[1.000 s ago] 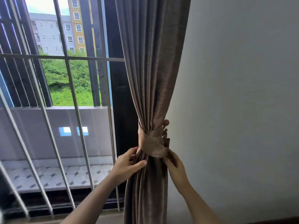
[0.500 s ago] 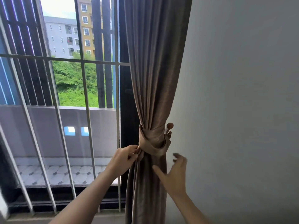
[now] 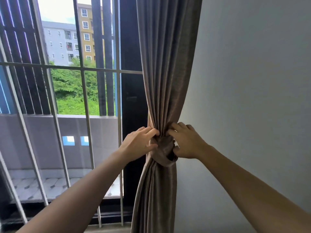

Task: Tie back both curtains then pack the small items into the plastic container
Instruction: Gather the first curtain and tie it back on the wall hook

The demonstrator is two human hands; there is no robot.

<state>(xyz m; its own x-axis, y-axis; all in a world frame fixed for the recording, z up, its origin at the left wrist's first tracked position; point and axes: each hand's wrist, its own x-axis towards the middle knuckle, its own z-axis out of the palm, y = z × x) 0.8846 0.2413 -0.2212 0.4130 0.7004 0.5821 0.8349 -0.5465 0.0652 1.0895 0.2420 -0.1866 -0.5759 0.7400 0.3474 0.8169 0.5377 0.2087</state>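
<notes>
A grey-brown curtain [image 3: 165, 68] hangs gathered beside the white wall, cinched at mid-height by a matching fabric tieback [image 3: 164, 151]. My left hand [image 3: 138, 142] pinches the curtain folds at the tieback's upper left edge. From the right side, my right hand [image 3: 186, 142] grips the top of the band, fingers curled into the fabric. The wall hook behind the band is hidden by my right hand. No plastic container or small items are in view.
A window with white metal bars [image 3: 84, 98] fills the left, with a balcony wall and buildings beyond. A dark window frame [image 3: 131, 98] stands right beside the curtain. A plain white wall [image 3: 252, 98] takes up the right.
Both hands rose from below the tieback onto its top. My right hand, open and apart half a second ago, now grips the band and covers the hook.
</notes>
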